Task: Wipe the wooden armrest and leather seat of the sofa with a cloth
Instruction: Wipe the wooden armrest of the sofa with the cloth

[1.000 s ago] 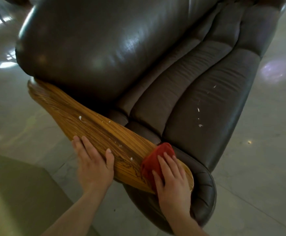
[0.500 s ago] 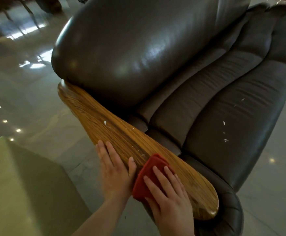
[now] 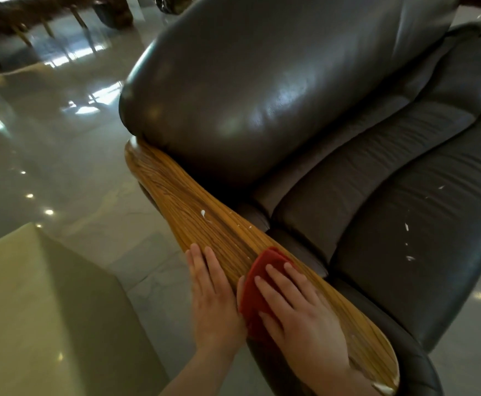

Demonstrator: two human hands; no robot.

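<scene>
A long wooden armrest (image 3: 193,201) runs diagonally along the near side of a dark brown leather sofa. My right hand (image 3: 299,315) lies flat with straight fingers on a red cloth (image 3: 258,284), pressing it onto the armrest's middle. Beside it, my left hand (image 3: 213,298) rests flat on the armrest's outer edge, fingers straight, its thumb touching the cloth. White specks sit on the wood ahead of the cloth and on the leather seat (image 3: 422,212). The shiny backrest cushion (image 3: 262,81) overhangs the armrest's far end.
A pale green block or table (image 3: 39,310) stands close on the left, with glossy tiled floor (image 3: 85,181) between it and the sofa. Dark furniture legs (image 3: 33,21) stand at the far upper left. More floor lies to the right of the sofa.
My right hand has slid the red cloth from the armrest's near end up toward its middle, stopping next to my left hand. The view has shifted left, showing more of the armrest's near end.
</scene>
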